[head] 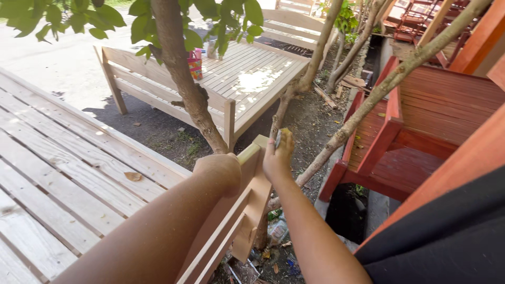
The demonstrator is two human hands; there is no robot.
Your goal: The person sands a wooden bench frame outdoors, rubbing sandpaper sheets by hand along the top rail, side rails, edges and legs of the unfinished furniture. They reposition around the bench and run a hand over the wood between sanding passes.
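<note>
Two hands sanding the corner post of a bare wooden bench under a tree.

Left hand (220,171) is closed around the rail (248,153); right hand (278,156) presses a sanding pad (279,138) flat against the post (259,184), where the next stroke needs steady pressure.

Showing two hands (218,171), two pale unpainted wooden benches (63,173) and one red-stained bench (421,121). Standing among them, several thin tree trunks (181,73); exact number hard telling
</note>
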